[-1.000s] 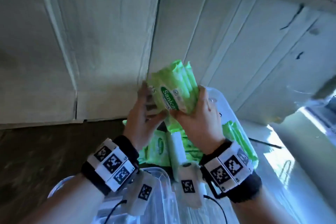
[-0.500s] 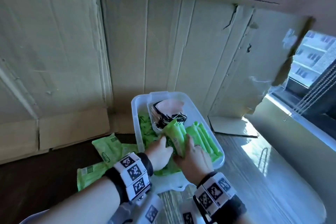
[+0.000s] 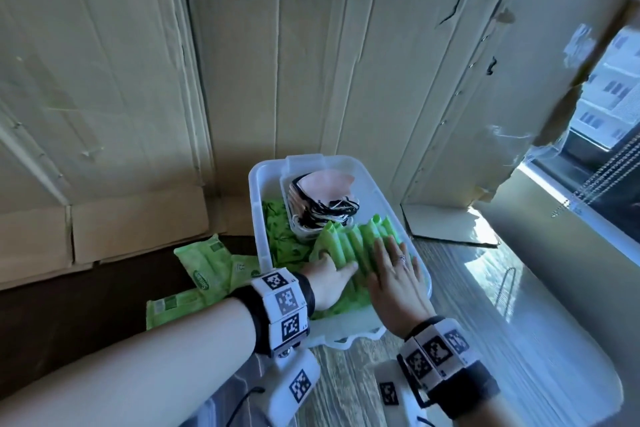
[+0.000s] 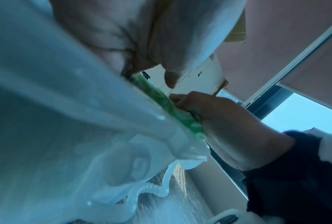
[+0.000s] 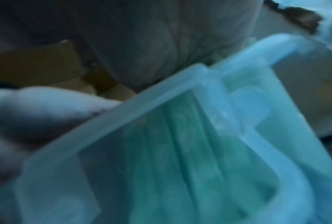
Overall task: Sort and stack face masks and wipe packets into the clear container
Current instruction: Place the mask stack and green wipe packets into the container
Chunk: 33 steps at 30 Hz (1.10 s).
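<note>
Cardboard wall point(image 3: 311, 62) backs the tabletop point(image 3: 502, 340). The clear container point(image 3: 258, 218) sits at 12 o'clock from the wrists. Green wipe packets point(image 3: 360, 239) stand in a row along its right side, face masks point(image 3: 322, 191) at the far end. Right hand point(image 3: 394, 274) lies flat on the row, fingers straight; left hand point(image 3: 329, 276) presses beside it, fingers relaxed. Loose packets point(image 3: 207, 263) lie at 9 o'clock.

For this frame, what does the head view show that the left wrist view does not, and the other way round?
Only the head view shows the stack of face masks at the clear plastic container's far end, loose green wipe packets on the dark table outside it, and the left hand flat on the row of green wipe packets.

Only the left wrist view shows the container's underside latch.

Both show the right hand pressing the packets.
</note>
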Each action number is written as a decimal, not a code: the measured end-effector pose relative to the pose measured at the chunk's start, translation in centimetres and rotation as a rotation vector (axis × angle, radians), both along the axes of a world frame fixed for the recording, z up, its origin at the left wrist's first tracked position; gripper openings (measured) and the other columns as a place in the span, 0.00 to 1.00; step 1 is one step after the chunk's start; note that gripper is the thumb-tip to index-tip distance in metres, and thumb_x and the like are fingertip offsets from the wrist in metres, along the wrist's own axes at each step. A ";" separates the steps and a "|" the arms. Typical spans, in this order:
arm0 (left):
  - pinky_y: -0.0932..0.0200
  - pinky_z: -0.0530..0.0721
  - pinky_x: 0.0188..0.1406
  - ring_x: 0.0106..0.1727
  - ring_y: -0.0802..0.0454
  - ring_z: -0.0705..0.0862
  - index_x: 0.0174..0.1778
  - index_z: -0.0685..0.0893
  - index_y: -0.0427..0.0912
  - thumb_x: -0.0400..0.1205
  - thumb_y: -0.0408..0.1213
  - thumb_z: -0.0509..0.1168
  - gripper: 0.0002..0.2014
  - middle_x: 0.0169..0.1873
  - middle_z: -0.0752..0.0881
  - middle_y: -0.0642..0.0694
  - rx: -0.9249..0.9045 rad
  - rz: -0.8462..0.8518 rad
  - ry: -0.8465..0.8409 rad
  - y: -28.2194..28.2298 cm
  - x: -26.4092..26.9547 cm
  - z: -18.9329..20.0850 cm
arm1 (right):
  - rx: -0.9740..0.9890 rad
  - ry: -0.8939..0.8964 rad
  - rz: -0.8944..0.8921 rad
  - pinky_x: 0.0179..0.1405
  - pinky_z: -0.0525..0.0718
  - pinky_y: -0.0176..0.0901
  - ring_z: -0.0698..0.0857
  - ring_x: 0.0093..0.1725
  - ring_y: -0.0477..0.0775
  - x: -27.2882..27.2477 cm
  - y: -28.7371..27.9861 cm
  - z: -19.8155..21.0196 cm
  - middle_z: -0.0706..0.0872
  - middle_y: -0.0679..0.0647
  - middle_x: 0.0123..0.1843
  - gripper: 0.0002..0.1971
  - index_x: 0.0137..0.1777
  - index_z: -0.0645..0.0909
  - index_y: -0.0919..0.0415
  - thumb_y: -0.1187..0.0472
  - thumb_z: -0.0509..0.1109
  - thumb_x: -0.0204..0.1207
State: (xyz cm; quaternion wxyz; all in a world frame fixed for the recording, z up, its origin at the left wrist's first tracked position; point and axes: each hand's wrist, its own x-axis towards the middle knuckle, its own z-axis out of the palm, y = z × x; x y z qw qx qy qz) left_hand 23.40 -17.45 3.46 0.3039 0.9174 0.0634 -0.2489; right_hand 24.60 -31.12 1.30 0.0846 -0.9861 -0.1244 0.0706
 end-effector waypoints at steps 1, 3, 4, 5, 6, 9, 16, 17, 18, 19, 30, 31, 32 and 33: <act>0.65 0.63 0.24 0.39 0.46 0.80 0.81 0.49 0.31 0.88 0.50 0.47 0.32 0.48 0.79 0.37 -0.027 0.009 -0.008 -0.1 0.1 0.2 | 0.027 0.077 0.032 0.79 0.37 0.47 0.41 0.83 0.58 0.0 -0.4 0.2 0.42 0.58 0.84 0.38 0.82 0.42 0.60 0.46 0.36 0.72; 0.66 0.61 0.23 0.44 0.44 0.81 0.81 0.51 0.33 0.88 0.45 0.51 0.30 0.53 0.79 0.35 0.009 -0.027 0.004 -0.4 0.6 -0.5 | 0.064 0.116 0.041 0.79 0.38 0.41 0.40 0.83 0.54 0.8 -1.1 0.2 0.40 0.57 0.84 0.31 0.82 0.39 0.62 0.53 0.41 0.81; 0.64 0.63 0.23 0.38 0.46 0.78 0.80 0.54 0.32 0.87 0.45 0.53 0.30 0.46 0.78 0.38 0.005 -0.019 0.012 -0.3 0.7 -0.5 | 0.084 0.096 0.052 0.79 0.40 0.39 0.42 0.83 0.53 0.7 -1.0 0.2 0.41 0.58 0.84 0.30 0.82 0.40 0.62 0.57 0.45 0.83; 0.63 0.66 0.25 0.34 0.49 0.74 0.76 0.61 0.32 0.86 0.47 0.56 0.27 0.39 0.76 0.42 -0.051 0.022 0.012 -0.2 0.6 -0.2 | 0.116 0.097 0.074 0.78 0.42 0.37 0.44 0.83 0.53 0.7 -1.0 0.5 0.43 0.58 0.84 0.30 0.82 0.42 0.63 0.59 0.47 0.83; 0.62 0.69 0.28 0.33 0.50 0.72 0.67 0.70 0.35 0.85 0.47 0.58 0.21 0.37 0.74 0.45 -0.106 0.052 -0.004 -0.1 0.6 -0.3 | 0.143 0.093 0.071 0.78 0.44 0.36 0.46 0.83 0.52 0.9 -1.1 0.7 0.46 0.57 0.84 0.29 0.82 0.45 0.62 0.58 0.46 0.82; 0.58 0.73 0.32 0.39 0.43 0.80 0.71 0.64 0.37 0.81 0.55 0.61 0.30 0.47 0.82 0.37 -0.107 0.103 0.039 -0.1 0.5 -0.4 | 0.121 0.018 0.052 0.79 0.46 0.41 0.45 0.83 0.50 1.3 -1.5 0.9 0.43 0.51 0.84 0.29 0.82 0.48 0.56 0.55 0.44 0.81; 0.69 0.68 0.25 0.47 0.55 0.78 0.78 0.61 0.33 0.81 0.53 0.62 0.36 0.65 0.79 0.36 -0.179 0.088 -0.003 -0.9 0.6 -0.7 | 0.071 0.099 0.007 0.80 0.40 0.51 0.40 0.83 0.53 1.7 -1.9 0.6 0.38 0.51 0.84 0.29 0.82 0.39 0.56 0.58 0.47 0.85; 0.66 0.66 0.25 0.43 0.53 0.77 0.79 0.59 0.32 0.81 0.56 0.62 0.39 0.56 0.81 0.37 -0.165 0.064 0.045 -0.9 0.5 -0.3 | 0.088 0.094 -0.023 0.80 0.39 0.52 0.39 0.83 0.53 1.7 -2.1 0.5 0.38 0.51 0.84 0.29 0.82 0.39 0.56 0.57 0.47 0.85; 0.64 0.64 0.24 0.36 0.51 0.74 0.79 0.53 0.28 0.79 0.59 0.62 0.45 0.44 0.80 0.40 -0.145 0.053 0.097 -0.8 0.6 -0.3 | 0.082 0.088 -0.046 0.79 0.38 0.53 0.39 0.83 0.54 1.7 -2.2 0.4 0.37 0.50 0.84 0.29 0.82 0.39 0.56 0.55 0.47 0.85; 0.63 0.65 0.24 0.33 0.51 0.72 0.79 0.49 0.26 0.76 0.61 0.64 0.51 0.37 0.76 0.42 -0.146 0.061 0.137 -0.8 0.7 -0.4 | 0.068 0.079 -0.055 0.79 0.38 0.54 0.38 0.83 0.54 1.6 -2.3 0.2 0.37 0.50 0.84 0.29 0.82 0.38 0.57 0.54 0.46 0.85; 0.64 0.63 0.71 0.65 0.59 0.65 0.80 0.60 0.38 0.79 0.45 0.68 0.36 0.77 0.67 0.45 -0.163 -0.006 -0.118 -0.4 -0.6 -0.3 | -0.036 0.090 0.027 0.77 0.30 0.58 0.34 0.82 0.56 1.3 -1.8 1.0 0.34 0.48 0.83 0.28 0.81 0.34 0.46 0.51 0.42 0.85; 0.59 0.57 0.75 0.72 0.56 0.66 0.80 0.60 0.39 0.80 0.45 0.67 0.36 0.79 0.64 0.42 -0.141 -0.023 -0.142 -0.3 -1.0 0.0 | -0.066 0.055 0.036 0.75 0.28 0.57 0.33 0.82 0.55 1.4 -1.6 1.0 0.32 0.48 0.82 0.28 0.81 0.34 0.48 0.50 0.42 0.85; 0.58 0.56 0.76 0.77 0.51 0.65 0.80 0.60 0.40 0.80 0.46 0.66 0.35 0.80 0.63 0.42 -0.125 -0.023 -0.141 -0.2 -1.1 -0.2 | -0.085 0.032 0.052 0.75 0.27 0.55 0.33 0.82 0.54 1.5 -1.4 0.9 0.31 0.48 0.82 0.28 0.81 0.34 0.51 0.50 0.41 0.85; 0.57 0.57 0.76 0.79 0.48 0.64 0.80 0.61 0.40 0.81 0.46 0.65 0.34 0.80 0.63 0.42 -0.121 -0.023 -0.142 -0.1 -1.2 -0.1 | -0.078 0.041 0.068 0.76 0.28 0.52 0.33 0.82 0.53 1.5 -1.2 0.7 0.31 0.49 0.82 0.29 0.81 0.34 0.53 0.50 0.41 0.85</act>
